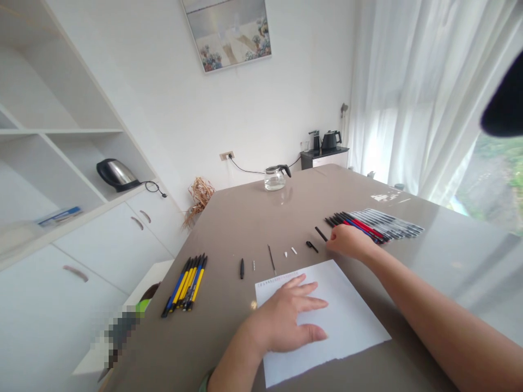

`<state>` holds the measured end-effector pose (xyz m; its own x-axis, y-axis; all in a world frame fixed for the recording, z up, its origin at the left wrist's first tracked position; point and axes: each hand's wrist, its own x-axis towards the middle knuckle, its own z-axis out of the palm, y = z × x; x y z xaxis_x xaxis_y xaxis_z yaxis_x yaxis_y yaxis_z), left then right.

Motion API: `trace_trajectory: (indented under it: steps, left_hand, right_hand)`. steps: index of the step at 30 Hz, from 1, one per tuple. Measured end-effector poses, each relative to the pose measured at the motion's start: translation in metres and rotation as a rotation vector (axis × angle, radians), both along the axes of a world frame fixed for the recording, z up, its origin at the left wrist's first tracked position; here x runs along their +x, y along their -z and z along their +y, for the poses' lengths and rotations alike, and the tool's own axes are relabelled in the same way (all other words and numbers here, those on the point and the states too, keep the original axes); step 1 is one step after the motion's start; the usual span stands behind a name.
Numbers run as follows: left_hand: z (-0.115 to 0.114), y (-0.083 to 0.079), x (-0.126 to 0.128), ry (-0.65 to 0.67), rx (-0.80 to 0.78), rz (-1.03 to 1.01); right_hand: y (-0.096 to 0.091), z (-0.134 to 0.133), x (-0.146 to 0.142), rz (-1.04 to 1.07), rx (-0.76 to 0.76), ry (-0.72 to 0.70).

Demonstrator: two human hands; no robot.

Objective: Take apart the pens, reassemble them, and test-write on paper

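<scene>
1. Two bare hands are at the table: left hand on the paper, right hand at the black rod.
2. Left grip: spread, fingers apart, palm down over the paper. Nothing pinched.
3. Right grip: fingers curled at the near end of the rod. Whether they pinch it or merely touch it, cannot tell; the fingertips are mostly hidden.
4. Rod: on the table beyond the paper, slanted, between the cap and the right-hand pens.
5. Loose parts, left to right: barrel, spring, refill, white tip, white stub, then the cap. All apart from one another; the refill's near end is just beside the paper.
6. Yellow and blue pens lie side by side at the left, well apart from both hands.
7. Paper: small marks along the far edge, too small to read.
8. Step in hand, as judged: handling the separated parts one at a time, the rod being the current one.
9. Next move, as judged, calls for a light fingertip pinch on the rod, kept clear of the neighbouring pens.
</scene>
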<state>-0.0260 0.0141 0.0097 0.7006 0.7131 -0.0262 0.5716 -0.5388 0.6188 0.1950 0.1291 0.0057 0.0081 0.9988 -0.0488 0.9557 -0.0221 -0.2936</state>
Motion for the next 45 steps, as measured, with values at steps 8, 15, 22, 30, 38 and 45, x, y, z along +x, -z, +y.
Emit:
trace_trajectory:
  steps: [8, 15, 22, 30, 38, 45]
  left_hand:
    - [0.0, 0.005, -0.001, 0.008, -0.007, 0.196]
    - [0.0, 0.005, -0.001, 0.014, 0.012, 0.193]
    - [-0.001, 0.005, -0.001, 0.008, 0.01, 0.193]
    - [0.0, 0.006, -0.001, 0.011, 0.011, 0.207]
    - [-0.001, 0.005, -0.001, 0.014, 0.009, 0.193]
    - [-0.001, 0.003, -0.001, 0.032, 0.046, 0.215]
  right_hand:
    - [0.005, 0.001, -0.004, -0.048, -0.049, -0.017]
    - [0.006, 0.003, -0.002, -0.062, -0.055, -0.022]
    - [0.006, 0.003, -0.002, -0.066, -0.055, -0.014]
    - [0.002, 0.001, -0.001, -0.051, -0.023, -0.01]
    - [-0.011, -0.023, -0.021, 0.066, 0.06, -0.329]
    - [-0.01, -0.046, -0.037, -0.103, -0.168, -0.663]
